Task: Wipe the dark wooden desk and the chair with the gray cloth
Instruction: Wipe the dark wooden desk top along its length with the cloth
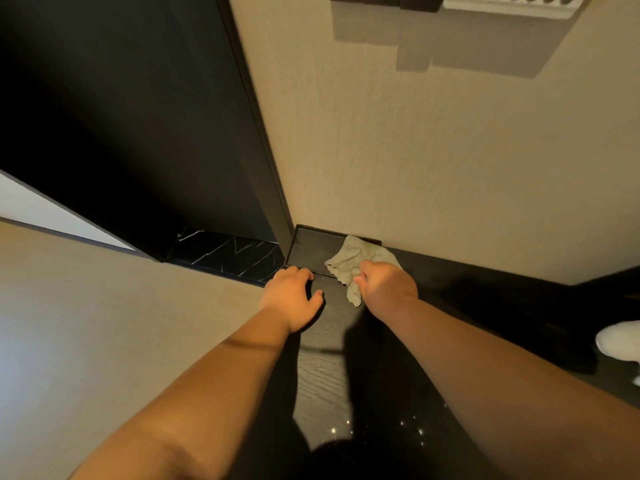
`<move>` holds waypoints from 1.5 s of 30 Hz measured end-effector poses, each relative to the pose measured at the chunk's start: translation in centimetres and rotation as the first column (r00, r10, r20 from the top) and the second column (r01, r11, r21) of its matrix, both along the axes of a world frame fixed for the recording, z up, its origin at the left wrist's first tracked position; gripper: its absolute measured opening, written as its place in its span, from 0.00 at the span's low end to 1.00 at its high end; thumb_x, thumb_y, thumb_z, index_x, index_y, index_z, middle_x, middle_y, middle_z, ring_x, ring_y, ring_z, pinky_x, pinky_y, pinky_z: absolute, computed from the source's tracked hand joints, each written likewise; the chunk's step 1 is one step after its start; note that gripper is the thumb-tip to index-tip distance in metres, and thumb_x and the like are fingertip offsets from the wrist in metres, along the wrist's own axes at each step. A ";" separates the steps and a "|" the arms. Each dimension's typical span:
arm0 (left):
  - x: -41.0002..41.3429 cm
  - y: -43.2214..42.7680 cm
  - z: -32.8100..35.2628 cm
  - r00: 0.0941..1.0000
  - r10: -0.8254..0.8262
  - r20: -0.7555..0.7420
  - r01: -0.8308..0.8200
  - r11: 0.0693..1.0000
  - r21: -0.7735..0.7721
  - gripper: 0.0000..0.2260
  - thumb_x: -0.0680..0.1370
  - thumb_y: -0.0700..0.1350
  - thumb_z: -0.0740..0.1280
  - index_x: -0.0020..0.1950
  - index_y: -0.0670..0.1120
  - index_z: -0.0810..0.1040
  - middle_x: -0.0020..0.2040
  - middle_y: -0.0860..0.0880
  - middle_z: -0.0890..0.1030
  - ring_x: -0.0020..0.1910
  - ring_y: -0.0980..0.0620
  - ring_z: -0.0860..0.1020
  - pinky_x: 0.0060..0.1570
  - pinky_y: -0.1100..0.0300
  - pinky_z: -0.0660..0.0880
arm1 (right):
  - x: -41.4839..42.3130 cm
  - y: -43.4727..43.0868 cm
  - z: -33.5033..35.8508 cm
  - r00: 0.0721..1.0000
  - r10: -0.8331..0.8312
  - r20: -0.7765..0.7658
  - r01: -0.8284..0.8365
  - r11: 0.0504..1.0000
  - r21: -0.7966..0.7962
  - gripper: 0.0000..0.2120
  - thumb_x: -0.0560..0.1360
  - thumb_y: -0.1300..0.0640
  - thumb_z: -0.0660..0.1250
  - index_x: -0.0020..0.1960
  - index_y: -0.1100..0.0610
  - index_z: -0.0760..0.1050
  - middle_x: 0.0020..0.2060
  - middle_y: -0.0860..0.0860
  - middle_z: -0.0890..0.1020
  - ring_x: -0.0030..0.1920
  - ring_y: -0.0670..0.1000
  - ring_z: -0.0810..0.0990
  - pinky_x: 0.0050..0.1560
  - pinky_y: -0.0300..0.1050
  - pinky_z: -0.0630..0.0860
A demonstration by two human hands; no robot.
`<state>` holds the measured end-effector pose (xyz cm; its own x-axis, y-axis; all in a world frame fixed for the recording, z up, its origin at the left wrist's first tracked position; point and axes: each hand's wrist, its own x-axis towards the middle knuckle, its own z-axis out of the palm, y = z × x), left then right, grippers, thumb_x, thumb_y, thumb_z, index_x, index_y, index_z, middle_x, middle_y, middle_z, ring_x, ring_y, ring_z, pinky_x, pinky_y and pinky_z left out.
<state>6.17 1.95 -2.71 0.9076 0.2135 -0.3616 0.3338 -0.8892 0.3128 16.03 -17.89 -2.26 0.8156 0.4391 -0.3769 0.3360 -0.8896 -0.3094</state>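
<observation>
Now gripping the cloth (353, 261) in the right hand (388, 287), fingers curled into its bunched near edge, with the far part spread flat on the desk (322, 375) and partly over a recessed tray (311, 249) against the wall (450, 150). Resting the left hand (292, 297) just beside, on the desk's left edge, fingers loosely bent and holding nothing. Left of the desk, a black marbled ledge (228, 252); far right, something white (620, 341), too cropped to tell.

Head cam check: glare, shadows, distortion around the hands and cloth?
Head view: dim light; wide-angle bends the wall lines; arm shadows darken the dark wooden desk, speckled glare at its near end; gray cloth, left hand and right hand sharp.
</observation>
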 end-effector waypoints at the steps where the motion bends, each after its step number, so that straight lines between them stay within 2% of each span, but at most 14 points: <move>1: 0.0 0.0 0.2 1.000 -0.002 -0.004 0.002 1.000 -0.004 0.23 0.82 0.60 0.64 0.73 0.51 0.75 0.67 0.48 0.77 0.68 0.46 0.73 0.68 0.46 0.73 | -0.1 0.0 0.1 1.000 -0.002 0.014 0.002 1.000 0.006 0.11 0.86 0.47 0.58 0.53 0.53 0.73 0.44 0.51 0.76 0.44 0.53 0.74 0.42 0.47 0.65; 6: -0.7 -0.6 1.2 1.000 -0.012 -0.018 0.012 0.999 -0.038 0.21 0.82 0.59 0.64 0.73 0.51 0.75 0.67 0.49 0.77 0.67 0.48 0.74 0.67 0.47 0.74 | -0.7 -0.2 2.2 0.998 -0.036 0.047 0.034 0.999 0.030 0.14 0.87 0.47 0.55 0.56 0.55 0.73 0.48 0.53 0.78 0.45 0.53 0.74 0.43 0.49 0.68; 11: -2.3 -1.0 2.8 1.000 -0.016 0.005 0.016 0.998 -0.065 0.20 0.82 0.58 0.65 0.72 0.53 0.75 0.66 0.51 0.77 0.66 0.50 0.74 0.66 0.48 0.76 | -2.6 -1.0 4.9 0.977 -0.068 0.204 0.043 0.991 0.125 0.15 0.87 0.48 0.57 0.62 0.57 0.75 0.57 0.54 0.76 0.57 0.54 0.75 0.56 0.51 0.77; 13: -3.1 -1.1 3.5 1.000 -0.021 0.019 0.022 0.998 -0.066 0.20 0.82 0.58 0.64 0.72 0.53 0.75 0.65 0.52 0.77 0.65 0.50 0.74 0.65 0.49 0.76 | -3.6 -1.4 5.8 0.982 -0.077 0.175 0.050 0.987 0.155 0.15 0.87 0.46 0.57 0.60 0.56 0.74 0.53 0.52 0.78 0.54 0.54 0.76 0.52 0.51 0.76; 16: -4.5 -1.0 4.3 0.999 -0.019 0.030 0.021 0.997 -0.068 0.19 0.83 0.58 0.64 0.72 0.54 0.74 0.64 0.52 0.77 0.65 0.51 0.75 0.66 0.49 0.76 | -5.2 -2.3 6.9 0.987 -0.077 0.142 0.052 0.984 0.173 0.15 0.86 0.43 0.57 0.52 0.54 0.70 0.41 0.49 0.76 0.42 0.53 0.76 0.39 0.50 0.68; 19: -6.0 -0.7 4.8 0.999 -0.009 0.038 0.012 0.998 -0.069 0.18 0.83 0.58 0.64 0.71 0.54 0.75 0.63 0.53 0.77 0.64 0.51 0.75 0.66 0.48 0.76 | -6.9 -3.2 7.6 0.989 -0.084 0.118 0.061 0.980 0.190 0.15 0.85 0.41 0.59 0.49 0.52 0.69 0.38 0.48 0.76 0.38 0.49 0.74 0.34 0.49 0.64; 26: -9.8 -0.8 4.3 1.000 0.011 0.024 -0.009 0.997 -0.074 0.17 0.83 0.57 0.65 0.71 0.54 0.76 0.63 0.52 0.78 0.63 0.50 0.76 0.66 0.47 0.76 | -11.0 -4.6 5.5 1.000 0.006 0.001 -0.006 0.983 0.181 0.11 0.83 0.42 0.63 0.48 0.46 0.79 0.42 0.45 0.82 0.44 0.47 0.79 0.46 0.50 0.77; 29: -11.6 -1.1 3.2 1.000 0.010 -0.007 -0.011 0.996 -0.091 0.18 0.83 0.56 0.65 0.72 0.53 0.75 0.64 0.51 0.78 0.64 0.50 0.75 0.67 0.49 0.75 | -13.6 -5.0 3.1 0.989 0.075 -0.126 -0.051 0.983 0.177 0.14 0.84 0.49 0.61 0.42 0.49 0.79 0.37 0.47 0.81 0.40 0.49 0.79 0.46 0.55 0.79; 31: -12.8 -1.3 2.5 1.000 0.001 -0.024 -0.003 0.996 -0.086 0.19 0.83 0.56 0.65 0.73 0.52 0.74 0.67 0.50 0.75 0.67 0.49 0.74 0.69 0.49 0.74 | -15.2 -5.2 1.7 0.986 0.088 -0.139 -0.068 0.987 0.143 0.15 0.83 0.52 0.61 0.39 0.52 0.76 0.36 0.49 0.80 0.40 0.53 0.79 0.47 0.59 0.78; 33: -13.9 -1.4 1.7 1.000 0.004 -0.021 -0.006 0.997 -0.078 0.23 0.83 0.57 0.65 0.76 0.51 0.72 0.72 0.49 0.70 0.71 0.47 0.70 0.73 0.49 0.70 | -16.2 -5.3 0.8 0.997 0.056 -0.060 -0.048 0.992 0.116 0.13 0.83 0.53 0.61 0.43 0.51 0.79 0.42 0.47 0.80 0.44 0.52 0.78 0.49 0.55 0.79; 36: -15.2 -1.7 0.7 1.000 0.023 -0.005 -0.023 0.998 -0.057 0.27 0.82 0.58 0.66 0.80 0.51 0.68 0.81 0.48 0.62 0.79 0.45 0.63 0.79 0.47 0.63 | -16.7 -5.5 0.3 0.984 -0.079 0.161 0.057 0.989 0.134 0.05 0.81 0.52 0.66 0.52 0.50 0.81 0.51 0.48 0.77 0.53 0.53 0.76 0.55 0.51 0.76; 38: -15.6 -1.9 0.3 1.000 0.024 -0.005 -0.025 0.998 -0.055 0.30 0.81 0.59 0.66 0.81 0.51 0.66 0.83 0.47 0.59 0.81 0.44 0.60 0.80 0.46 0.61 | -16.6 -5.7 -0.1 0.982 -0.111 0.152 0.093 0.988 0.121 0.12 0.79 0.49 0.70 0.60 0.51 0.80 0.57 0.51 0.77 0.60 0.55 0.74 0.62 0.52 0.75; 40: -15.7 -2.2 0.0 1.000 0.024 -0.005 -0.024 0.998 -0.061 0.31 0.81 0.59 0.66 0.82 0.51 0.64 0.84 0.46 0.58 0.82 0.44 0.60 0.81 0.46 0.61 | -16.5 -6.1 -0.7 0.994 -0.046 0.100 0.041 0.998 0.054 0.19 0.79 0.44 0.69 0.66 0.51 0.77 0.61 0.51 0.76 0.64 0.55 0.73 0.65 0.51 0.73; 45: -15.4 -3.0 -0.5 0.999 -0.025 0.025 0.025 0.999 -0.021 0.32 0.82 0.60 0.65 0.83 0.50 0.62 0.84 0.44 0.57 0.82 0.43 0.58 0.81 0.47 0.59 | -16.5 -6.6 -1.7 0.987 0.067 0.145 -0.067 0.998 -0.003 0.26 0.80 0.36 0.64 0.72 0.50 0.74 0.63 0.50 0.74 0.65 0.54 0.71 0.66 0.49 0.72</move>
<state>-9.24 -1.01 -3.18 0.9212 0.1832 -0.3432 0.3036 -0.8902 0.3397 -0.46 -24.54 -3.95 0.8300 0.4955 -0.2561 0.4363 -0.8629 -0.2551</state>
